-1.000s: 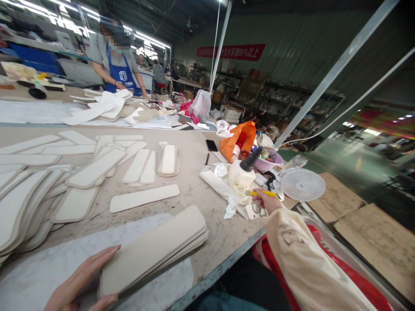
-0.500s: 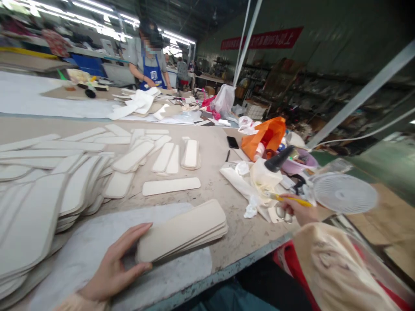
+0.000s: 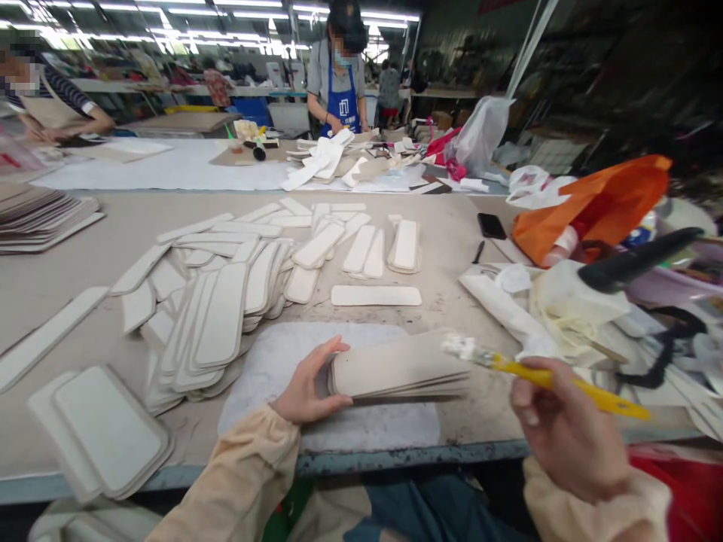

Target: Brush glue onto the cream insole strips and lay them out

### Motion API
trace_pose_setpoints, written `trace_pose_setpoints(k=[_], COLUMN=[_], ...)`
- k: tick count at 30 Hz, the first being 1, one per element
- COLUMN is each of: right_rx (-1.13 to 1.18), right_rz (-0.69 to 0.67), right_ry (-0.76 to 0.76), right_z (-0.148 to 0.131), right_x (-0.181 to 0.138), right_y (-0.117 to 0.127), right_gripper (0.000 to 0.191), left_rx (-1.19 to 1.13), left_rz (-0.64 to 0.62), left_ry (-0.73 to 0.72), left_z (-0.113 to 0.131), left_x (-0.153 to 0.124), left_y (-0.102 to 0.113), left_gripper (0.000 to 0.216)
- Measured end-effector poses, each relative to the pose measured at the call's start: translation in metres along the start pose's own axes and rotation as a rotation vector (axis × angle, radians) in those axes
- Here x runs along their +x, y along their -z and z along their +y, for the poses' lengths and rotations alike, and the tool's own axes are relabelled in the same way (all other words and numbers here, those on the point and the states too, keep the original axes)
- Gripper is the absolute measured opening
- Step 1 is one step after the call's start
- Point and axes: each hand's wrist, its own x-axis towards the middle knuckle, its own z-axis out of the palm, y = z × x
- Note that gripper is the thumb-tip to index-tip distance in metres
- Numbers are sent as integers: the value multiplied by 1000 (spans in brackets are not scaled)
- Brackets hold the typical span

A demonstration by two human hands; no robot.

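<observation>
My left hand (image 3: 308,384) grips the near end of a stack of long beige strips (image 3: 398,366) that rests on a pale mat (image 3: 316,354) at the table's front edge. My right hand (image 3: 565,429) is closed round a yellow-handled brush (image 3: 542,376), held above the table edge. The brush's whitish bristles hover over the right end of the stack. Both arms wear cream sleeves.
Several more beige strips (image 3: 226,301) lie fanned across the table to the left. A glue bottle with a black nozzle (image 3: 621,271), white cloths, an orange bag (image 3: 593,203) and a phone (image 3: 491,226) sit on the right. A person in a blue apron (image 3: 339,83) works behind.
My right hand has lifted the yellow brush from the clutter on the right and brought it left over the stack. My view has swung left; my left hand still holds the stack.
</observation>
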Motion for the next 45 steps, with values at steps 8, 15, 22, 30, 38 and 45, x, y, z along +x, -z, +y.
trace_pose_setpoints(k=[8,15,22,30,38,45], right_rx=[92,-30,-105,-185,-294,-298], right_rz=[-365,-500,-382,-74,101,113], right_ry=[-131,-116,-81,2,89,183], right_z=[23,28,30,25,23,18], right_x=[-21,-25,-21,-2,13,-2], right_y=[-101,-126,-109,-56,-21,-27], right_gripper=[31,37,37,37,39,32], left_rx=[-40,-65,-38,22,47,42], left_rz=[-12,-14,-11,-10,-17,-4], left_ry=[20,24,22,31,61,30], left_z=[0,-1,-1,-1,-6,-5], left_x=[0,0,-1,0,-3,-2], left_y=[1,0,0,1,1,0], left_gripper=[93,94,94,88,87,88])
